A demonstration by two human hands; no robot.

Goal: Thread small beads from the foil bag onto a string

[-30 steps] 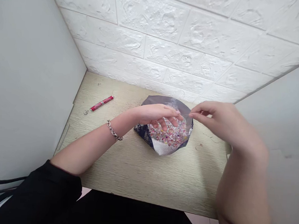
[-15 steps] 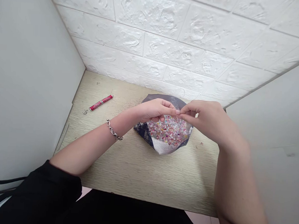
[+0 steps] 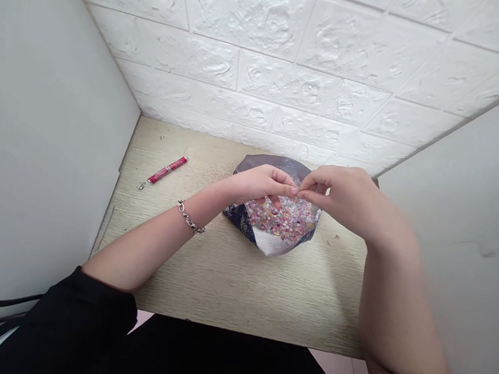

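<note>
A dark bag (image 3: 240, 223), its mouth spread wide, lies on the table with many small beads (image 3: 287, 224) inside, mostly pink, white and yellow. Above the beads, my left hand (image 3: 262, 185) pinches with thumb and forefinger; the other fingers curl loosely below. My right hand (image 3: 338, 193) meets it from the right, thumb and forefinger pressed together at the tips. The fingertips of both hands touch or nearly touch over the bag. Whatever is between them is too small to make out.
On the wooden table (image 3: 242, 292), a slim red tube-like item (image 3: 167, 170) lies at the left. Small shiny metal bits (image 3: 141, 186) sit beside it. A white brick-pattern wall (image 3: 282, 87) rises behind; pale panels (image 3: 45, 110) close in both sides.
Both hands keep their pinch over the bag, with only slight finger movement. The whole view has shifted a little.
</note>
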